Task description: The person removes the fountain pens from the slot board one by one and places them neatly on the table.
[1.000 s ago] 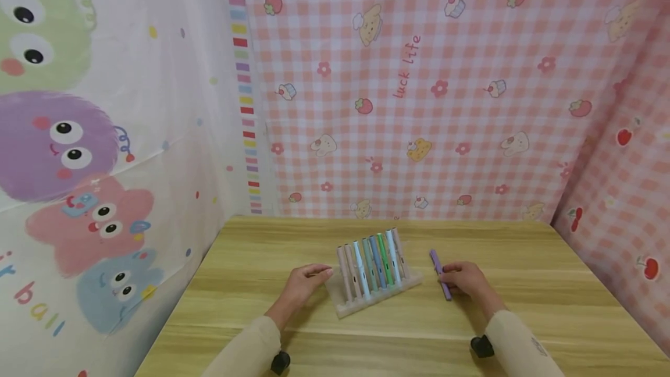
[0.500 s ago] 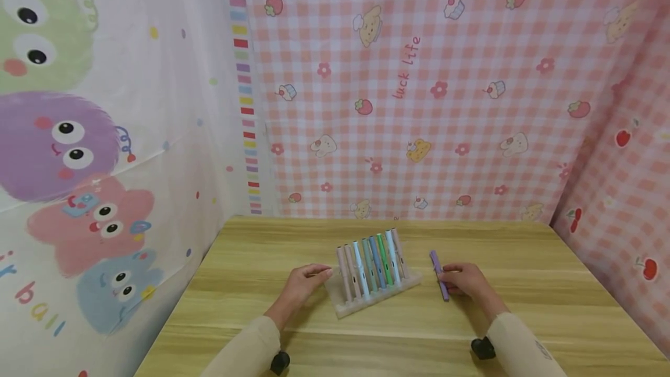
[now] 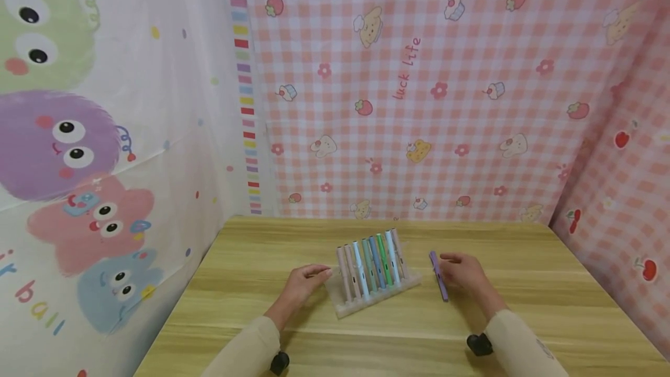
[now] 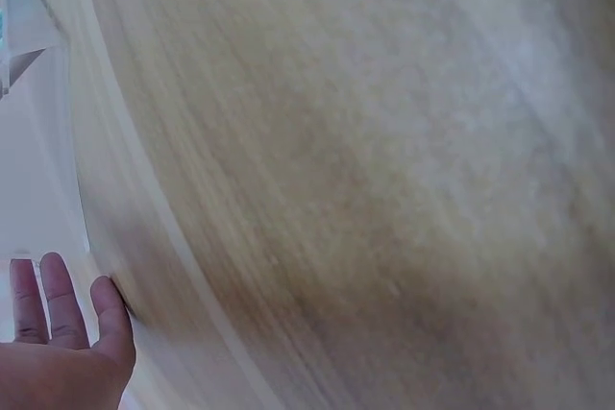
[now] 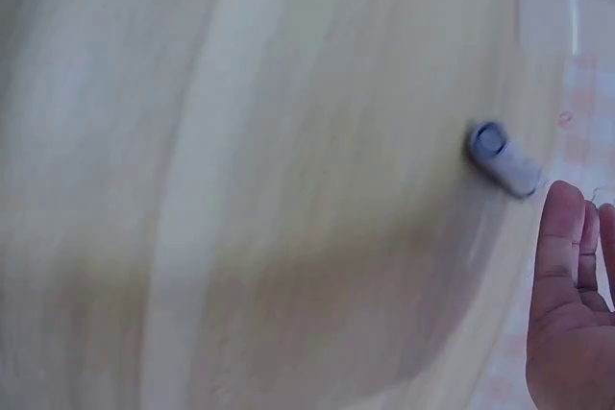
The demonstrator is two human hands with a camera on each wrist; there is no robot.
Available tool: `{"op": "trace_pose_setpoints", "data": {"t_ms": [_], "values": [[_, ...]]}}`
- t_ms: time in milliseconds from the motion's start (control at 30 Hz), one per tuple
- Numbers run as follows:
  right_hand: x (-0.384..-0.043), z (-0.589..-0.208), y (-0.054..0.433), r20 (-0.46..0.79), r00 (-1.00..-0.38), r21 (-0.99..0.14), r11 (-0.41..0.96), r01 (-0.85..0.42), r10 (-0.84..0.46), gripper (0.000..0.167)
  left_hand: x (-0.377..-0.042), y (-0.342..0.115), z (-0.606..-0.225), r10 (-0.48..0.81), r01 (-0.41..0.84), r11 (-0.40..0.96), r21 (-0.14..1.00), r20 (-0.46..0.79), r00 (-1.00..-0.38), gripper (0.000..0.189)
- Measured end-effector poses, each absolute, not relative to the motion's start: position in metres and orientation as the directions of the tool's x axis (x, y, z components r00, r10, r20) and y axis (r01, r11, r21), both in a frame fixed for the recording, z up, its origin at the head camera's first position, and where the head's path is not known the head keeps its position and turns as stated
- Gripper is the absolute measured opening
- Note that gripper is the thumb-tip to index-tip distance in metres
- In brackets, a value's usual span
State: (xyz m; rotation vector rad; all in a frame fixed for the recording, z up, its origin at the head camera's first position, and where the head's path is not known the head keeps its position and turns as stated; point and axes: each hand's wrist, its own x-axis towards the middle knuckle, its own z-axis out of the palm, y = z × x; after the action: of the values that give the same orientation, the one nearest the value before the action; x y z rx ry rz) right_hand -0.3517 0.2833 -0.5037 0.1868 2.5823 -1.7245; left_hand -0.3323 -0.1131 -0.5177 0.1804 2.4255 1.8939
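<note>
A purple pen (image 3: pixel 438 276) lies slantwise on the table, right of a pale pen rack (image 3: pixel 378 297). The right hand (image 3: pixel 463 272) is just right of the pen, with fingers extended and nothing gripped. In the right wrist view, the pen (image 5: pixel 504 160) shows end-on, apart from the thumb. Several slim pens (image 3: pixel 374 263) lean in the rack in a row: brownish pink, light blue, grey-green, blue and green. At the rack's left edge rests the left hand (image 3: pixel 302 285), its fingertips against or very near the edge. The left wrist view shows its fingers (image 4: pixel 62 304) mostly straight.
The wood-grain table (image 3: pixel 251 260) spreads around the rack. Behind it hangs a pink checked curtain (image 3: pixel 419 121), and a white cartoon-print cloth (image 3: pixel 183 103) covers the left side. Black wrist devices sit at both cuffs.
The right hand has let go of the purple pen and drawn slightly away to the right, its fingers straightening. The pen stays on the table. The left hand and rack have not visibly moved.
</note>
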Motion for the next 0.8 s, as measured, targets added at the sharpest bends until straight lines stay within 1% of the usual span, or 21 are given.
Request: {"op": "trace_pose_setpoints", "data": {"t_ms": [167, 367, 633, 800], "values": [[-0.356, -0.499, 0.268, -0.056, -0.996, -0.948, 0.311, 0.073, 0.065, 0.044, -0.332, -0.113, -0.517, 0.139, 0.054, 0.239, 0.970, 0.021, -0.990, 0.038], [-0.360, -0.497, 0.249, -0.065, -0.997, -0.974, 0.215, 0.071, 0.037, 0.044, -0.333, -0.113, -0.518, 0.153, 0.055, 0.243, 0.969, 0.017, -0.988, 0.037], [-0.359, -0.492, 0.231, -0.069, -0.997, -0.972, 0.225, 0.074, 0.031, 0.040, -0.330, -0.115, -0.514, 0.163, 0.053, 0.246, 0.968, 0.013, -0.987, 0.042], [-0.360, -0.493, 0.223, -0.052, -0.999, -0.970, 0.238, 0.049, -0.004, 0.040, -0.330, -0.116, -0.515, 0.171, 0.036, 0.236, 0.971, -0.005, -0.985, 0.044]]}}
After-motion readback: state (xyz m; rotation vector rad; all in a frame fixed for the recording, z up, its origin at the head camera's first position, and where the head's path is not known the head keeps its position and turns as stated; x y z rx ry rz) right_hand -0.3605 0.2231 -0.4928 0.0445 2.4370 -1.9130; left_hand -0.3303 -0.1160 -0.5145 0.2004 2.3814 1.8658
